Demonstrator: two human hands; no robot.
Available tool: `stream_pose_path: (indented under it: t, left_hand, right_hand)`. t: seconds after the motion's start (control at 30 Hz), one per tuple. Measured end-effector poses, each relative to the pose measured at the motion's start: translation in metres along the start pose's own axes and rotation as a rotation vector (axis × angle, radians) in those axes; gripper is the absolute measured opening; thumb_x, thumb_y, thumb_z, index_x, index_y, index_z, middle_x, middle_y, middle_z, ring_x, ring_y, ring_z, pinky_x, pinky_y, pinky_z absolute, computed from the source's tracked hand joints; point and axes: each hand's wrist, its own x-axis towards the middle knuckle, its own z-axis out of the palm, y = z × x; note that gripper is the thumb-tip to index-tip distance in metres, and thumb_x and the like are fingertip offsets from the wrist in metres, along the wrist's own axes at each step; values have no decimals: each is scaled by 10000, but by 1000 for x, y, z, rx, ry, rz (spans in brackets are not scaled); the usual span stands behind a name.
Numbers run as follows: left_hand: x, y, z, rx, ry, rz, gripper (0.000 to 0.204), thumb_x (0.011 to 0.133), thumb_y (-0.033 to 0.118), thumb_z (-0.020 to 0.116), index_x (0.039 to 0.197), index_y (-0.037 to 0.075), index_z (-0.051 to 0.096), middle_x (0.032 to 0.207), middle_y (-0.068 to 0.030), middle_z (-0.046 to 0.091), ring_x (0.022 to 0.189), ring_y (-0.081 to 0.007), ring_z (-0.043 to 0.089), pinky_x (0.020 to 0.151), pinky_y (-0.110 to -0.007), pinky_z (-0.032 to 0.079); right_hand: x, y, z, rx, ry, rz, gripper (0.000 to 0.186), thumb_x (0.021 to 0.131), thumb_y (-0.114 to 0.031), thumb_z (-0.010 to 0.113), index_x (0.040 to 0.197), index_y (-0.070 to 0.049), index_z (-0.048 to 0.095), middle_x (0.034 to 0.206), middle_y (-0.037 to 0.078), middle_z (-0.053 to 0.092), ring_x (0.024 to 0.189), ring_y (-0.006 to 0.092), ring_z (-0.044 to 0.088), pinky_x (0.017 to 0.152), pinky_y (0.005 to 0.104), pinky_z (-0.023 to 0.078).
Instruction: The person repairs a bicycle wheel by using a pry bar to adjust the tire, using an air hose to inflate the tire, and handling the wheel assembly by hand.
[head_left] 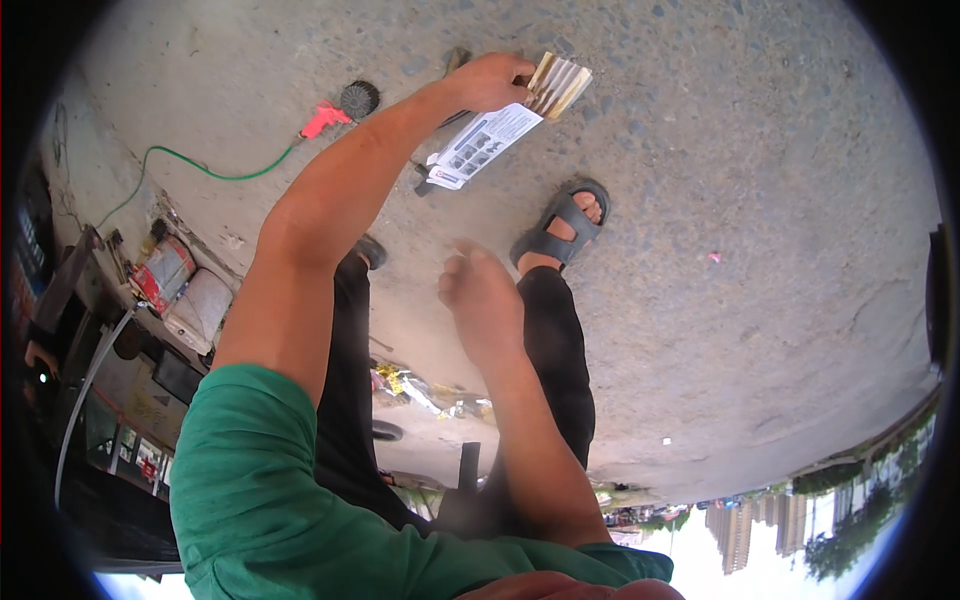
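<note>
Ground: rough grey concrete pavement (760,180) fills our view, with distant buildings along the lower rim.
Left fingers: we pinch a fan of thin cream-coloured strips (560,84) and a printed leaflet (482,143) in our left hand (490,80), arm stretched well out.
Right fingers: our right hand (478,290) hangs loosely curled and holds nothing.
Relation: the strips lie up and away from the right hand, well apart; their long axis runs outward from the left fingertips, the leaflet trailing back along the forearm.
Feet: one grey sandal (562,225) shows between the hands.
Beyond: a green cable (205,168) leads to a red plug (322,119) beside a dark round disc (359,99).
</note>
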Motion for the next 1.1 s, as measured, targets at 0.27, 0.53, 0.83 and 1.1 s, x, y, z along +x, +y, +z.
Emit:
stream_pose_path:
  t: [0.27,0.53,0.83,1.1]
  left_hand:
    - [-136,-4,-18,-150,41,107,280,896,109,671,1159,25,628,1130,-161,651,1031,-351,646,871,-410,524]
    - [-231,-8,-22,-224,53,187,248,822,-30,686,1055,30,626,1247,-130,592,1119,-350,608,940,-405,520]
    - [-288,-3,0,-185,-56,272,425,686,-87,733,1085,18,633,1343,-161,555,1236,-387,551,1005,-433,510]
    - [-300,-12,7,-67,9,320,461,639,-79,730,1079,25,637,1315,-162,578,1231,-386,556,994,-446,509]
  right_hand:
    - [3,-5,5,30,47,-67,303,1014,-277,569,1225,-66,618,956,36,652,848,163,608,777,320,477]
    - [11,13,9,-178,111,-125,304,1008,-256,575,1234,-58,618,960,47,676,828,154,624,754,307,476]
    - [36,46,4,-943,336,-461,445,989,-210,622,1407,-64,570,1169,112,705,971,189,685,850,315,528]
    - [70,70,-13,-994,422,-571,382,963,-170,665,1324,-46,638,1132,142,723,970,217,708,852,331,538]
